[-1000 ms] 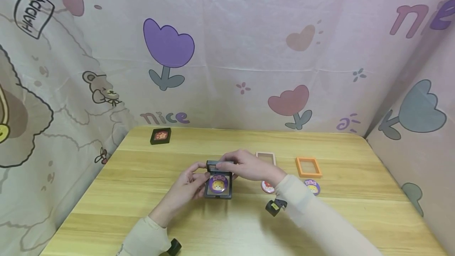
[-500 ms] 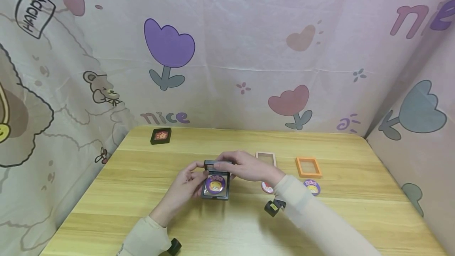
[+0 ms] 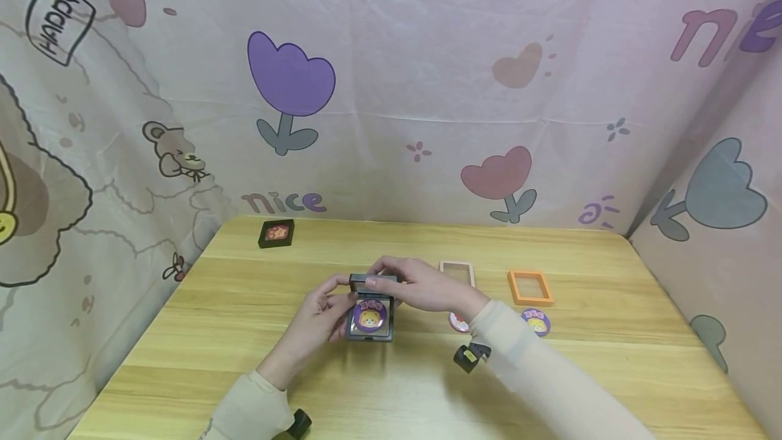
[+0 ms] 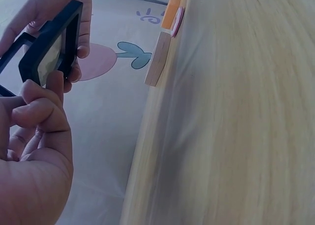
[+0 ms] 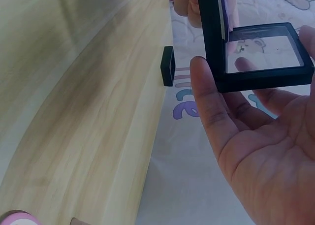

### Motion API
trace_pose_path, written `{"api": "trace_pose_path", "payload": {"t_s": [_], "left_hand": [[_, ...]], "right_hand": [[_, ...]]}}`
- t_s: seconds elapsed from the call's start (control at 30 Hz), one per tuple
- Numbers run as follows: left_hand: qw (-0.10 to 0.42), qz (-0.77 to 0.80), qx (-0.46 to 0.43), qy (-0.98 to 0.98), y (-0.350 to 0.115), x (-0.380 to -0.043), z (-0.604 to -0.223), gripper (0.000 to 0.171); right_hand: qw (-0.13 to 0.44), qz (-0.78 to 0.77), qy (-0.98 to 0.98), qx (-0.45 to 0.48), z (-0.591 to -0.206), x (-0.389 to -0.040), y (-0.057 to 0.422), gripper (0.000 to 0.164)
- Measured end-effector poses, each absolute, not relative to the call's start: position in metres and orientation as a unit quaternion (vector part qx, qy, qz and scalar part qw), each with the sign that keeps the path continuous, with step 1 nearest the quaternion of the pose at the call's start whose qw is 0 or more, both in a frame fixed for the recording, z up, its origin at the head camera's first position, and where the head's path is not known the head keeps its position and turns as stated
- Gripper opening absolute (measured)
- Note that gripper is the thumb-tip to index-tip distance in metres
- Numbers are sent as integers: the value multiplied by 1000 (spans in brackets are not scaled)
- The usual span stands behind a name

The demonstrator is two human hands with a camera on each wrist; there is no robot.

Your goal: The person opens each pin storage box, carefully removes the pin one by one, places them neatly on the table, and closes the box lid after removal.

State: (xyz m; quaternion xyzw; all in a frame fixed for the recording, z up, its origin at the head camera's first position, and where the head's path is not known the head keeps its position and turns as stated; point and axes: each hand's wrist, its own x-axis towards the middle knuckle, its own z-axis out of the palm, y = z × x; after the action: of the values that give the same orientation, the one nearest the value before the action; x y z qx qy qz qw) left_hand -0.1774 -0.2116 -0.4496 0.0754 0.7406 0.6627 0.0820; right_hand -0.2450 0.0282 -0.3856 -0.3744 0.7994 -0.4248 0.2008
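Note:
Both hands hold up a black hinged display case [image 3: 369, 339] with clear film windows, its two halves swung apart. A round purple badge [image 3: 370, 316] with a yellow cartoon animal face lies against the film of the near half. My left hand [image 3: 318, 321] grips that half at its left side, thumb on the front near the hinge. My right hand [image 3: 421, 284] holds the far half, thumb on its inner side and fingers behind. In the right wrist view the far half's clear window [image 5: 266, 52] has nothing in it, and right fingers show beneath it.
A closed black case [image 3: 276, 234] with a red picture lies at the table's back left. Right of the hands are a cream frame [image 3: 458, 265], an orange frame [image 3: 531, 301], a red-and-white badge [image 3: 459, 322] partly behind the right wrist, and another purple badge [image 3: 536, 322]. A patterned curtain [image 3: 391, 175] borders the table.
The case has shifted slightly left in both hands. Its far half now leans a little more toward the near half. The things on the table have not moved.

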Motion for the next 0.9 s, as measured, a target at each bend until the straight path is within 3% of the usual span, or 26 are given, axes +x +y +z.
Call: {"api": "trace_pose_path", "payload": {"t_s": [0.9], "left_hand": [[48, 695, 53, 715, -216, -181, -451, 31]], "right_hand": [[127, -404, 830, -364, -377, -241, 38, 49]]}}
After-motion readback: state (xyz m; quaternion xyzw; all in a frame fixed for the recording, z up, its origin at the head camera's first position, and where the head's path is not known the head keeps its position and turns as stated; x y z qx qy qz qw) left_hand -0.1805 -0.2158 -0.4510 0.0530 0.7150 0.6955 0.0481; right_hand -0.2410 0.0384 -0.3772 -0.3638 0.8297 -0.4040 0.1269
